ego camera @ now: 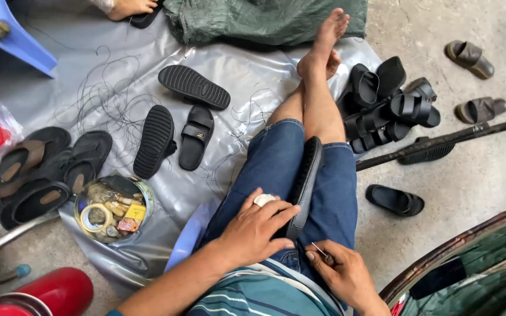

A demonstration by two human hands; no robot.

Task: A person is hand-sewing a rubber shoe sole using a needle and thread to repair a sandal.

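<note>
L hand [256, 228] on black sandal [304, 181] betw knees; R hand [341, 272] pinches needle [320, 251], prob.

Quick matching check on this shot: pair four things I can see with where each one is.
Things:
1. left hand
2. right hand
3. round tin
4. blue stool

Places:
A. top left corner
B. pinching a thin needle
C. on the grey sheet, beside brown sandals
D. pressed on the black sandal between the knees

Pairs: 1-D, 2-B, 3-C, 4-A
</note>
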